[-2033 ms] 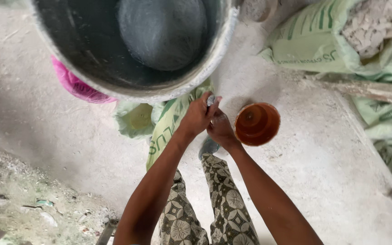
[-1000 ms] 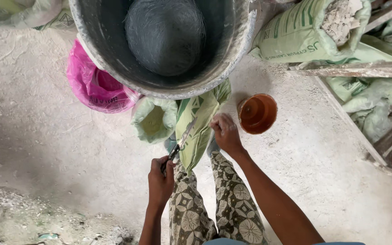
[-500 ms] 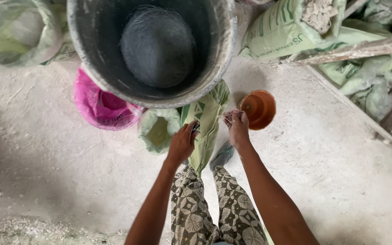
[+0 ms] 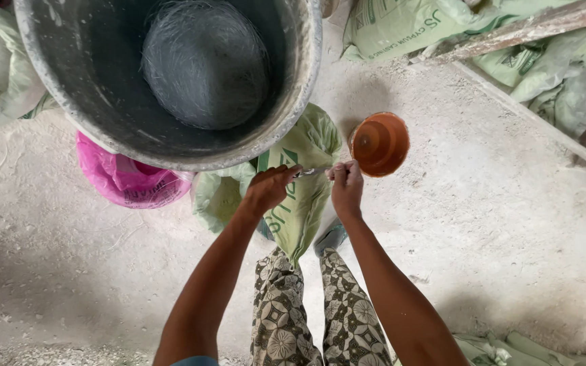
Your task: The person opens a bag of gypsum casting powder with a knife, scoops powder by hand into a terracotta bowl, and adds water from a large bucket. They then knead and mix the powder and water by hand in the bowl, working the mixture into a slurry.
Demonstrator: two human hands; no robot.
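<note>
At centre frame, the left hand (image 4: 269,191) and right hand (image 4: 346,187) meet over a green sack (image 4: 300,196) lying on the dusty floor (image 4: 496,230). A small metallic item (image 4: 312,172), too small to identify, spans between them, its long axis running left to right. Both sets of fingers are pinched on its ends. An orange bowl (image 4: 379,144) sits just right; a grey drum (image 4: 171,74) fills the upper left.

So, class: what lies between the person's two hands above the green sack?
The head view shows a thin strand, seemingly grey fibre, bridging left hand and right hand, with the green sack beneath.
</note>
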